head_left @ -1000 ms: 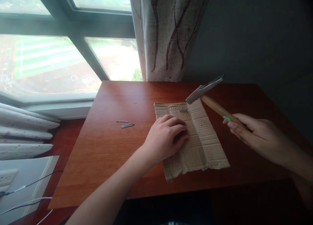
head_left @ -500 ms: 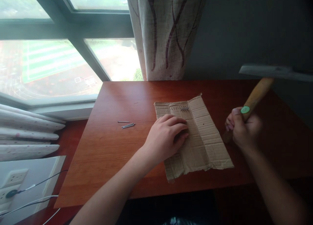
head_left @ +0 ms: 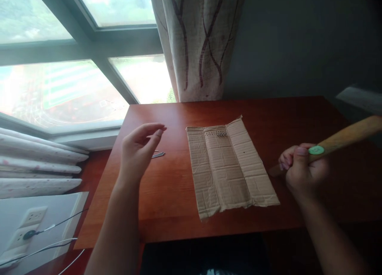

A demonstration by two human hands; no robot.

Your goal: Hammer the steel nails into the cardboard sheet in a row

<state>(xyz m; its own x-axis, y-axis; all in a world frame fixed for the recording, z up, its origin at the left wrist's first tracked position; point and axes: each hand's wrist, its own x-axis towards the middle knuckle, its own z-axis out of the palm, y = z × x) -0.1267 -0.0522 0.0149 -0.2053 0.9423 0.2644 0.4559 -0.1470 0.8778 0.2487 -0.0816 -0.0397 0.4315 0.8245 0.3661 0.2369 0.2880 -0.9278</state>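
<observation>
My left hand (head_left: pixel 137 151) hovers over the left of the table, fingers loosely curved and thumb apart from the palm, with nothing visible in it. Just beneath its fingers lie several metal nails (head_left: pixel 158 155), partly hidden by the hand. In my right hand (head_left: pixel 304 169) is a hammer (head_left: pixel 349 136), gripped round its wooden handle, which bears a green sticker. The hammer's blurred metal head is raised at the far right. Between my hands a creased piece of cardboard (head_left: pixel 229 175) lies flat. Small holes and a cluster of nail points or heads (head_left: pixel 222 135) show near its far edge.
The reddish-brown wooden table (head_left: pixel 167 211) ends at a window (head_left: pixel 83 88) on the left. A patterned curtain (head_left: pixel 199 44) hangs behind it. Wall sockets (head_left: pixel 35 216) with cables (head_left: pixel 59 223) sit at lower left, beside another curtain (head_left: pixel 38 163).
My left hand has lifted off the cardboard and moved left to the loose nails. My right hand has tipped the hammer outward, its head swinging further right.
</observation>
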